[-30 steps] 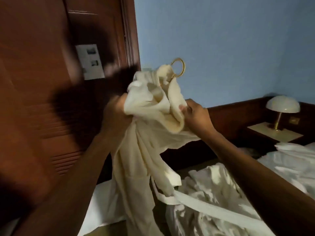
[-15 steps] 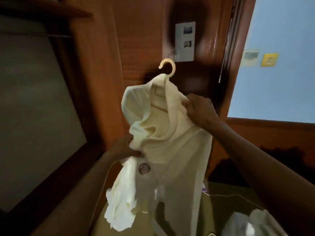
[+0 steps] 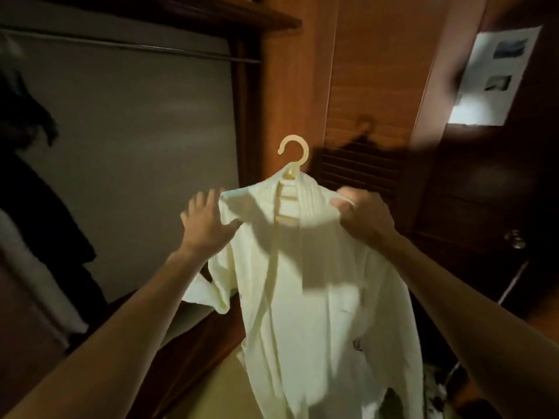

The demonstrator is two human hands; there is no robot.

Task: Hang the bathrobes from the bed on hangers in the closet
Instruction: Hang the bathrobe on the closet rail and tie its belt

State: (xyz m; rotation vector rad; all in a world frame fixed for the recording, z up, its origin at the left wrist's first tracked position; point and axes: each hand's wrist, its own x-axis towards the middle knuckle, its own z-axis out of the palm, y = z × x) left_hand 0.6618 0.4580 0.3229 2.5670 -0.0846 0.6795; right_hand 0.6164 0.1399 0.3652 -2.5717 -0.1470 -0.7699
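A cream bathrobe (image 3: pixel 317 297) hangs spread on a pale plastic hanger (image 3: pixel 292 164), whose hook points up in front of the wooden closet frame. My right hand (image 3: pixel 363 219) grips the robe's right shoulder, over the hanger's end. At the robe's left shoulder my left hand (image 3: pixel 205 222) rests with its fingers spread, and whether it holds the cloth I cannot tell. The closet rail (image 3: pixel 133 48) runs across the upper left, under a wooden shelf (image 3: pixel 242 13).
The open closet has a grey back wall (image 3: pixel 145 140). Dark clothing (image 3: pixel 33 182) hangs at its far left. A louvred wooden door (image 3: pixel 372 95) stands behind the robe. Further right is a dark door with a paper notice (image 3: pixel 496 77) and a round knob (image 3: pixel 514 238).
The view has swung from the bed to the closet. The bunched robe now hangs open and flat on the hanger. My left hand rose from the robe's lower front to its left shoulder.
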